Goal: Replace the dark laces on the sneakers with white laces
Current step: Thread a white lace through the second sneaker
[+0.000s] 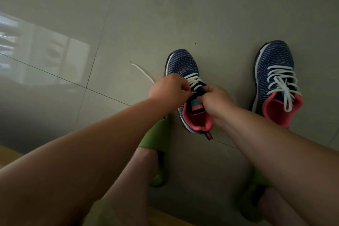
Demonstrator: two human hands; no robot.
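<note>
Tiled floor (128, 14), glossy, window reflection far left. A loose white lace end (142, 71) trails across the floor up to the left hand (169, 89). The left hand's fingers are curled, pinching the white lace tip beside the upper eyelets of the left sneaker (183, 64). That sneaker sits flat on the floor, blue knit, pink lining, white lace (194, 78) already crossed through the lower rows. No dark laces seen anywhere.

The right hand (213, 100) grips the tongue/upper edge of the same sneaker, fingers curled, bracing it. Whether it also holds the other lace end I cannot tell. Green slippers (157, 134) on the person's feet below the arms.

Far right: the second sneaker (277, 71), well apart from the first, fully laced in white, ends loose over the pink collar, not tied.

Judgement: top rows of the left sneaker remain; task is near done. Lace is light, limp, buckles if pushed, so pinch right at the stiff tip to feed an eyelet, then pull slack through. Sneaker is light and soft-sided and will slide on glossy tile; hold it at the tongue or collar while threading.
</note>
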